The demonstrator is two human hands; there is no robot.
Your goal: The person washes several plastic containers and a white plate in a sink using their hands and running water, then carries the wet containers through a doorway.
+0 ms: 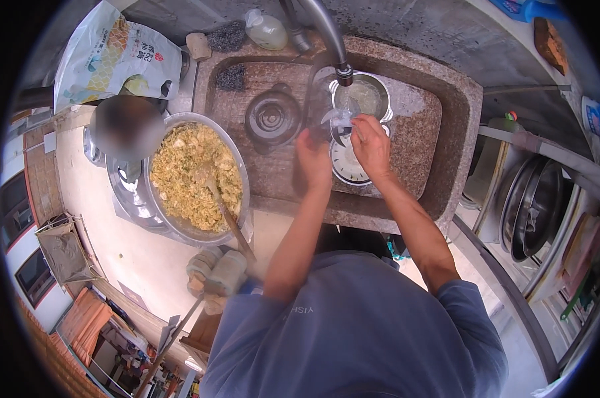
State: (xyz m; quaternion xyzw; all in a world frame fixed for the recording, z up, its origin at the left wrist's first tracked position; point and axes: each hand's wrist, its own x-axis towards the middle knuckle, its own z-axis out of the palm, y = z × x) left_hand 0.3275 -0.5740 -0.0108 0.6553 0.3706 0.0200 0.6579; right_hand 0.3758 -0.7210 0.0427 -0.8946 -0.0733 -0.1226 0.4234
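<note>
Under the faucet (345, 74) in a speckled stone sink (424, 209), my right hand (372, 147) pinches a small shiny bowl-like piece (341, 124) by its edge. Motion and falling water blur it, so its exact kind is unclear. My left hand (315, 159) is just left of it, blurred, with its fingers apart and nothing visible in it. Behind my hands, a small two-handled metal pot (374, 92) with water in it stands on the sink floor. Nearer me lies a white dish with dark marks (349, 166), partly covered by my right hand.
Left of the sink stands a large metal basin (244, 174) of yellow fried rice, a wooden spoon (230, 219) leaning in it. Steel scrubbers (230, 79), a clear bottle (266, 30) and a printed plastic bag (116, 54) are at the back. Metal pans (534, 209) stand in the right-hand rack.
</note>
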